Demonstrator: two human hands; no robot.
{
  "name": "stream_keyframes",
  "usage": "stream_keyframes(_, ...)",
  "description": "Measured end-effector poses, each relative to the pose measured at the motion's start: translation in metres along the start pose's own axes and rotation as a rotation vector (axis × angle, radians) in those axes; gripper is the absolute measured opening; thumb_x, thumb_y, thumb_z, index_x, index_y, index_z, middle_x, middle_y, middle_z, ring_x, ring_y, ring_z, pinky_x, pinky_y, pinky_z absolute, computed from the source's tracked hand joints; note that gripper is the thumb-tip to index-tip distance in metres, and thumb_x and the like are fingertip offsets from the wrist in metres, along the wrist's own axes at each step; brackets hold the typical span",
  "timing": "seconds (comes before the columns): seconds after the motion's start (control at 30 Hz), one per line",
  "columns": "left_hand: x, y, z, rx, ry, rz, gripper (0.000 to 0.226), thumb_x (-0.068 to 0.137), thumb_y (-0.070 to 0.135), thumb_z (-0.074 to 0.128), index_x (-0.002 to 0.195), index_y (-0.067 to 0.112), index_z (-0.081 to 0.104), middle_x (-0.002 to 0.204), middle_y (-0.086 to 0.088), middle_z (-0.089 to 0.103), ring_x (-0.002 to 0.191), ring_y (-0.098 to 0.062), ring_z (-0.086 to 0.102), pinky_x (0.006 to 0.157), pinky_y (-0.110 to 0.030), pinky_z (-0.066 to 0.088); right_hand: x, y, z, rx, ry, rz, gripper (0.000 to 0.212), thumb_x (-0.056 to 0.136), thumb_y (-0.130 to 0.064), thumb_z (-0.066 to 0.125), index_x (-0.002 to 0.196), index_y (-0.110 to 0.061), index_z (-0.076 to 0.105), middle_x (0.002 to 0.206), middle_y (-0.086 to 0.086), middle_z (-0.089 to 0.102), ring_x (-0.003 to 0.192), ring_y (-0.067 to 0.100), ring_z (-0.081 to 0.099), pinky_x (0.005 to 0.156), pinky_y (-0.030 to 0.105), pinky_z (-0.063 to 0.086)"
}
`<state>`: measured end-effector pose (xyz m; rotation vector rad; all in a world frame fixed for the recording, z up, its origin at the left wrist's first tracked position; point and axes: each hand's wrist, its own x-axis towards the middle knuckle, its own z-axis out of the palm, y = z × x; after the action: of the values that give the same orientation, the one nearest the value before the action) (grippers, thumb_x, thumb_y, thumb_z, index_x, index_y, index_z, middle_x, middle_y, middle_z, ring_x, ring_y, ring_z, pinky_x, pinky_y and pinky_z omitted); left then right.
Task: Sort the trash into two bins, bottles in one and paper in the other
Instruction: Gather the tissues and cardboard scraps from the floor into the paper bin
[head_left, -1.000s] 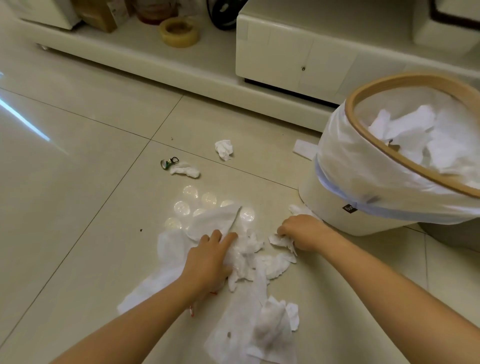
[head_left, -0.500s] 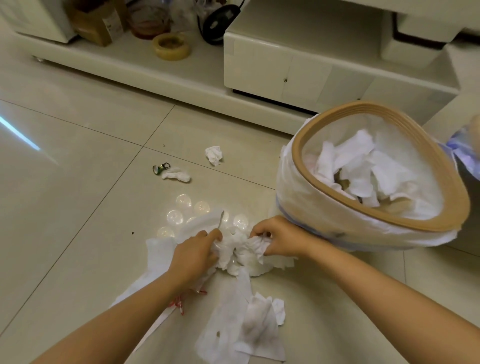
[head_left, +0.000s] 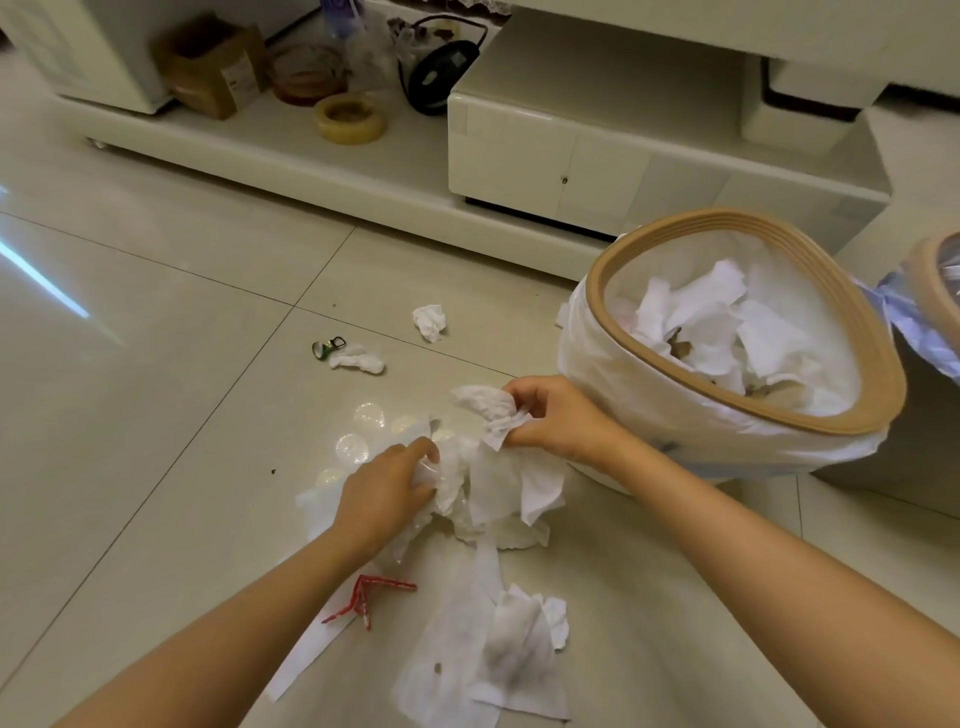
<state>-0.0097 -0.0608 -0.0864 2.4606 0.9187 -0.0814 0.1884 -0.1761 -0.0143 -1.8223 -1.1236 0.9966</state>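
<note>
A bundle of crumpled white paper (head_left: 493, 488) is gathered between my hands just above the floor. My left hand (head_left: 387, 491) grips its left side and my right hand (head_left: 556, 421) pinches its upper right part. More flat and crumpled paper (head_left: 483, 654) lies on the tiles below the bundle. The paper bin (head_left: 878, 364), tan-rimmed with a white liner, stands right of my right hand and holds several white papers. Only the edge of a second bin (head_left: 935, 280) with a bluish liner shows at the far right.
Two small paper wads (head_left: 430, 322) (head_left: 358, 359) and a green can tab (head_left: 327, 347) lie farther out on the floor. A red wrapper scrap (head_left: 371, 595) sits by my left forearm. A low white cabinet (head_left: 571, 156) with a tape roll (head_left: 349, 118) and clutter runs along the back.
Both hands have pulled the loose paper together into one bundle and raised it a little. The view has shifted so the bin's opening and a second bin show.
</note>
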Motion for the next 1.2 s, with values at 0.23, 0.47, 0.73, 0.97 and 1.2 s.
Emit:
stream_keyframes(0.23,-0.001,0.014,-0.055,-0.15,0.111,-0.016,0.018,0.085,0.029,0.058,0.098,0.04,0.052,0.083,0.007,0.061,0.048,-0.013,0.059,0.052,-0.035,0.053,-0.015,-0.041,-0.004,-0.259,0.208,-0.2,0.012,0.076,-0.02,0.075,0.085,-0.017,0.068,0.071,-0.017,0.059,0.065,-0.005,0.053,0.061,0.012,0.041)
stream_keyframes(0.47,-0.011,0.048,-0.133,-0.335,0.248,0.06,0.022,0.085,0.022,0.062,0.101,0.035,0.055,0.082,0.0,0.065,0.062,-0.02,0.065,0.053,-0.039,0.059,-0.043,-0.106,-0.042,-0.276,0.429,-0.332,0.012,0.076,-0.015,0.074,0.086,-0.012,0.069,0.07,-0.015,0.057,0.063,-0.008,0.052,0.059,0.008,0.039)
stream_keyframes(0.73,-0.005,0.138,-0.201,-0.441,0.348,0.303,0.027,0.087,0.026,0.062,0.112,0.03,0.055,0.09,0.002,0.06,0.07,-0.014,0.064,0.053,-0.028,0.056,-0.067,-0.121,-0.125,-0.273,0.889,-0.178,0.017,0.075,-0.019,0.074,0.089,-0.01,0.067,0.08,0.005,0.066,0.072,0.019,0.06,0.068,0.034,0.053)
stream_keyframes(0.97,0.019,0.214,-0.227,-0.484,0.36,0.499,0.024,0.088,0.026,0.063,0.107,0.034,0.052,0.087,0.009,0.061,0.068,-0.002,0.064,0.055,-0.018,0.056,-0.08,-0.099,-0.156,-0.312,1.076,-0.155,0.015,0.081,-0.015,0.07,0.095,-0.012,0.067,0.085,-0.001,0.063,0.079,0.017,0.059,0.072,0.034,0.054)
stream_keyframes(1.2,0.042,0.28,-0.228,-0.831,0.23,0.534,0.024,0.083,0.02,0.069,0.103,0.029,0.061,0.094,0.007,0.069,0.082,-0.005,0.068,0.067,-0.021,0.057,-0.09,-0.061,-0.173,-0.372,0.833,0.104,0.016,0.078,-0.026,0.071,0.093,-0.028,0.065,0.083,-0.006,0.062,0.085,0.022,0.062,0.075,0.035,0.052)
